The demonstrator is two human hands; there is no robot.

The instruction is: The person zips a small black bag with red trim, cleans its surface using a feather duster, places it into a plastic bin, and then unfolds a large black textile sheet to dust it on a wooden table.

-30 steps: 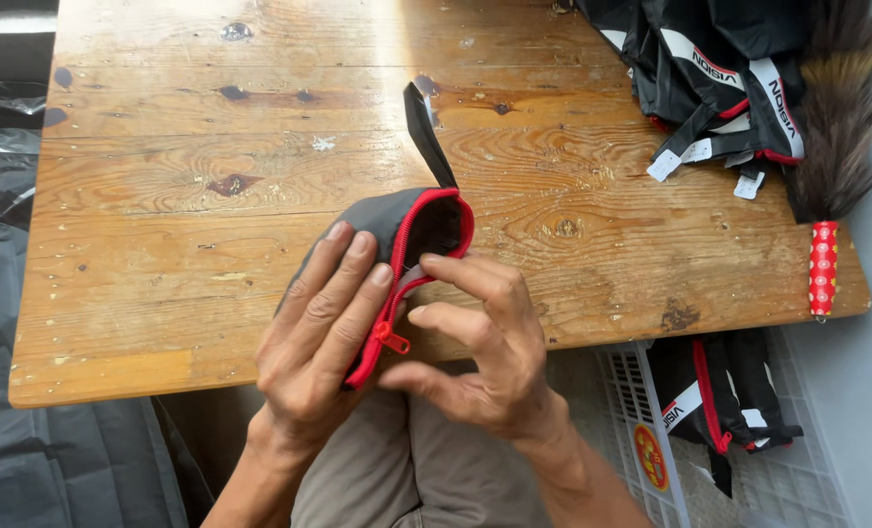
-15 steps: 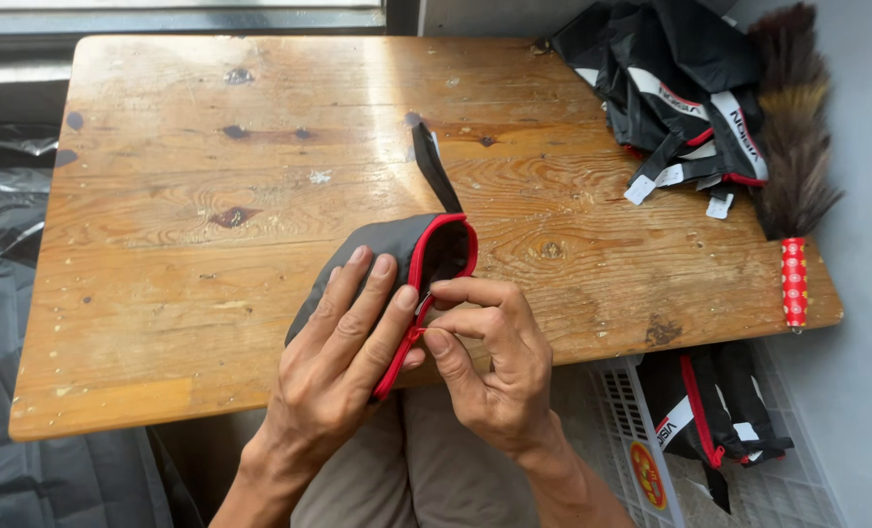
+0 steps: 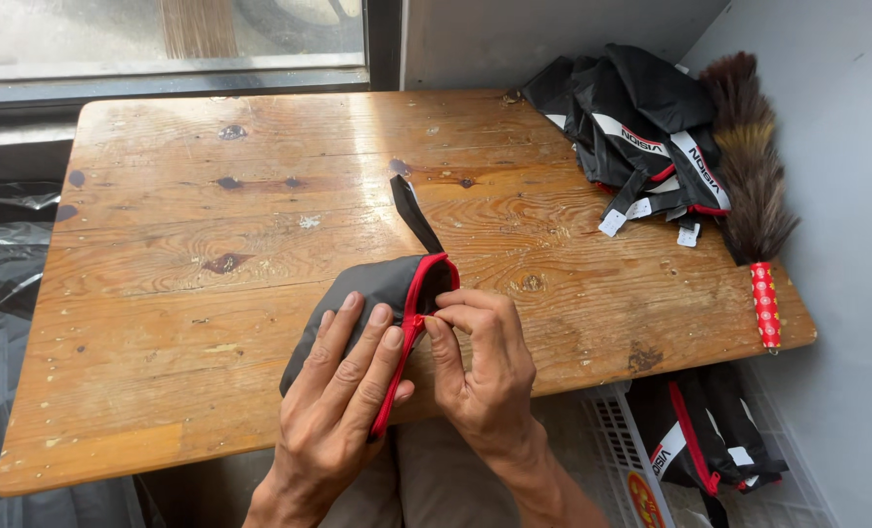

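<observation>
the grey fabric pouch with red trim [image 3: 377, 298] lies at the near edge of the wooden bench [image 3: 211, 284], partly over the edge above the person's lap, so both hands can reach it without stretching. the left hand [image 3: 343, 391] lies flat on top of it, fingers [image 3: 377, 342] spread narrow and pressed down along the red edging, which seems to pin the cloth so it does not slide while the other hand works. the right hand [image 3: 480, 367] is curled at the pouch's open red mouth, its thumb and fingertips [image 3: 446, 315] pinched shut on the red trim, probably on a small part of the edging or a zip pull; the exact bit is hidden by the knuckles. a black strap [image 3: 414, 213] runs out of the pouch mouth and lies loose on the bench, pointing away from the person, clear of both hands

at the far right corner a pile of black bags with red and white trim [image 3: 641, 127] rests in a heap, white tags hanging out, well apart from the pouch. a feather duster with a red patterned handle [image 3: 754, 196] lies just beside the pile along the right edge, against the wall. below the bench on the right a white plastic crate [image 3: 612, 440] holds more black and red bags [image 3: 700, 430], near the right elbow. dark plastic sheeting [image 3: 0, 284] hangs to the left of the bench
</observation>
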